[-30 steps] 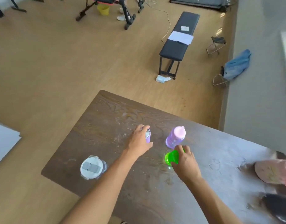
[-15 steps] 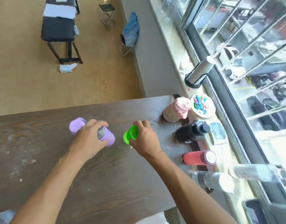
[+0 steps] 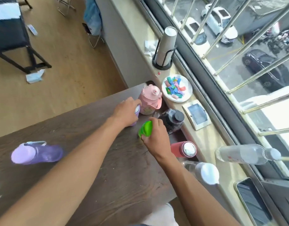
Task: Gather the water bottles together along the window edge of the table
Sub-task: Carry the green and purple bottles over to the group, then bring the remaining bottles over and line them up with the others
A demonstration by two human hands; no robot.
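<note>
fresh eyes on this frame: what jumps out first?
Both hands at the table's window edge: the left hand wraps a small lilac bottle beside the pink bottle, and the right hand grips a bright green bottle beside the black bottle. A purple bottle sits alone, far from the window. On the sill, a plate of colourful scraps catches the eye.

The table [image 3: 94, 168] is showing dark, matt wood grain, scuffed pale in places. On it, the translucent purple plastic bottle [image 3: 37, 154] is looking faintly glossy. Nearer the table's window edge, the pink plastic jug [image 3: 150, 99] is looking smooth, the green lid [image 3: 146, 128] is shining like glossy plastic, and the red bottle [image 3: 183, 149] is showing a polished metal cap.
</note>
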